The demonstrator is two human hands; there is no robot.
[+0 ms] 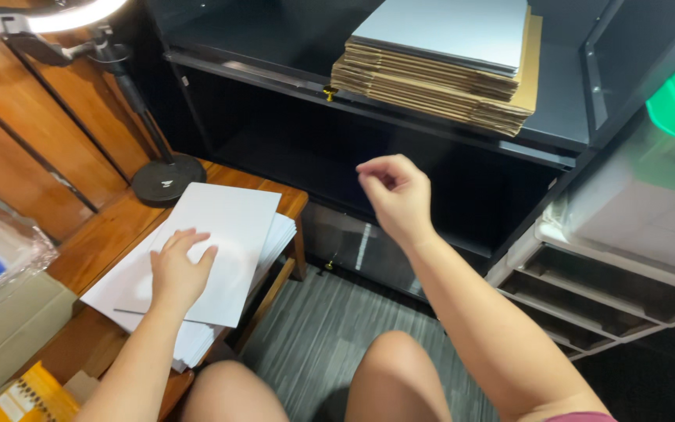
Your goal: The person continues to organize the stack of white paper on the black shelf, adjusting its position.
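Head camera view: our left hand point(179, 266) lies flat, fingers spread, on a stack of white sheets point(220, 242) resting on the wooden counter point(111, 234). Our right hand point(394, 191) hangs in the air well to the right of the stack, fingers curled loosely inward, holding nothing. Beyond that hand, flattened cardboard point(439, 74) is piled on a black shelf point(556, 117). We judge the sheets light, thin and slippery, prone to sliding or creasing, best lifted by an edge or corner.
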